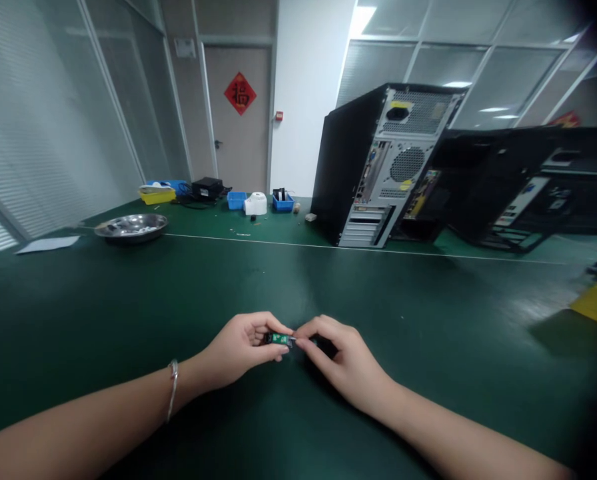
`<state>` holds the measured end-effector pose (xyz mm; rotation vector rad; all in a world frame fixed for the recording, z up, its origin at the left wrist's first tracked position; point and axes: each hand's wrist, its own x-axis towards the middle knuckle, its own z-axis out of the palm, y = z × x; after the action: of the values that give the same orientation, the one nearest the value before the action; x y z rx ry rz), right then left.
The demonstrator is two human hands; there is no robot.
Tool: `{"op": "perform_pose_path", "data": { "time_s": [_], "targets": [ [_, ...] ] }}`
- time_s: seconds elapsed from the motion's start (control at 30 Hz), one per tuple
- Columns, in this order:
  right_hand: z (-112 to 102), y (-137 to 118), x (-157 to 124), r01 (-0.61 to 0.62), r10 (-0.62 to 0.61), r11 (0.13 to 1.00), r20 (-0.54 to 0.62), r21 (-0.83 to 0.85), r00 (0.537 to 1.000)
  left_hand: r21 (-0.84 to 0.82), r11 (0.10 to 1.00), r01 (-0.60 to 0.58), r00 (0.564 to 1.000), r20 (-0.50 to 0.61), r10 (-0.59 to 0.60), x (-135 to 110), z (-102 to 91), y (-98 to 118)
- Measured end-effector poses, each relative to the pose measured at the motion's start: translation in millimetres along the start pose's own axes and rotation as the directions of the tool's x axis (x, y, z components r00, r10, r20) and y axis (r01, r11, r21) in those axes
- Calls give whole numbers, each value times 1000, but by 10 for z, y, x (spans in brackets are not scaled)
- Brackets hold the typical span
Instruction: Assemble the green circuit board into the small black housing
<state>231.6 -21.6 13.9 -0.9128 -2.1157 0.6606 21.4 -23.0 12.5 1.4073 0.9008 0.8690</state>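
Observation:
My left hand (251, 348) grips a small dark part with a green circuit board (280, 339) on it, held between thumb and fingers just above the green table (218, 287). From the right, my right hand (341, 357) meets it with thumb and forefinger pinched at the board's right end. A tiny silvery piece (293, 339) shows at those fingertips; its kind is too small to make out. Both hands are close together, fingertips nearly touching.
A black computer tower (351, 167) stands behind to the right, with an opened computer case (528, 180) beyond. At back left are a metal bowl (131, 228), white paper (48, 245) and a yellow tray (157, 197). Blue trays (237, 200) and a white plastic part (255, 203) sit farther back.

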Motion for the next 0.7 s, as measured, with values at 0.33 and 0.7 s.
{"op": "perform_pose_path", "data": {
  "time_s": [0.33, 0.7],
  "targets": [
    [-8, 10, 2, 17, -17, 1000, 23, 8, 1000, 11, 1000, -6, 1000, 7, 6, 12, -18, -36],
    [4, 33, 27, 7, -8, 1000, 47, 15, 999, -7, 1000, -20, 999, 28, 21, 18, -56, -77]
  ]
}}
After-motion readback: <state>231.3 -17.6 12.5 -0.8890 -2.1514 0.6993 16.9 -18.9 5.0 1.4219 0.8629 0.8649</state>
